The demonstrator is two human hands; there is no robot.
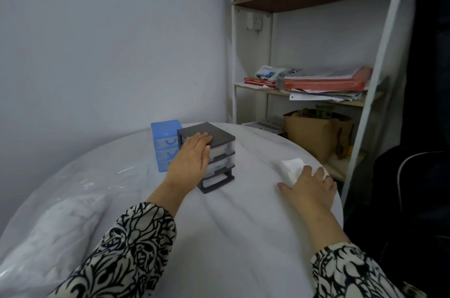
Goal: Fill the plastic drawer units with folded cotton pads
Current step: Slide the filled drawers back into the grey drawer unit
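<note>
Two plastic drawer units stand on the white-covered table [219, 237]: a black drawer unit [214, 151] and, just behind to its left, a blue drawer unit [163, 138]. The left hand [192, 160] rests on the black unit's top front edge, fingers straight and together. The right hand [310, 187] lies on the folded cotton pads [291, 168] near the table's right edge, fingers curled over them.

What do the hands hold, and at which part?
Right hand lies on the folded cotton pad, at its near edge. Left hand rests flat on the black drawer unit.
</note>
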